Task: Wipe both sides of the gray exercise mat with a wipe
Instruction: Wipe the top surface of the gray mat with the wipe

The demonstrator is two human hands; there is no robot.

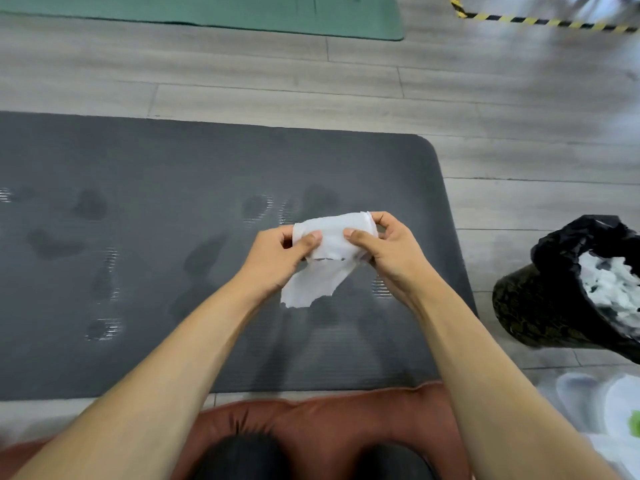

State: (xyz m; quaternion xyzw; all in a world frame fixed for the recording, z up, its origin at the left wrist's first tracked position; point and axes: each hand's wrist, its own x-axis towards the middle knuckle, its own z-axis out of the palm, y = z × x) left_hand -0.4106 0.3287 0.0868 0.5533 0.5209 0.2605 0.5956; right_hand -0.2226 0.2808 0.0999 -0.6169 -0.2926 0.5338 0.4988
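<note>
Fingers (383,218) and thumbs curl onto a white wipe (334,233): left hand (275,258) and right hand (389,249) pinch its ends, one flap hanging, above the gray exercise mat (138,161) lying flat on the floor (311,95). A black-lined bin (540,306) stands just right.

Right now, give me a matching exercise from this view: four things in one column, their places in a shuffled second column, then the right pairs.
Things
1. wipe
2. gray mat
3. green mat
4. bin

Places
A. far across the floor, at the top of the view
B. pinched between left hand and right hand
C. on the floor, right of the gray mat
D. flat beneath both hands, with dark damp-looking patches

Pairs: 1-B, 2-D, 3-A, 4-C
</note>
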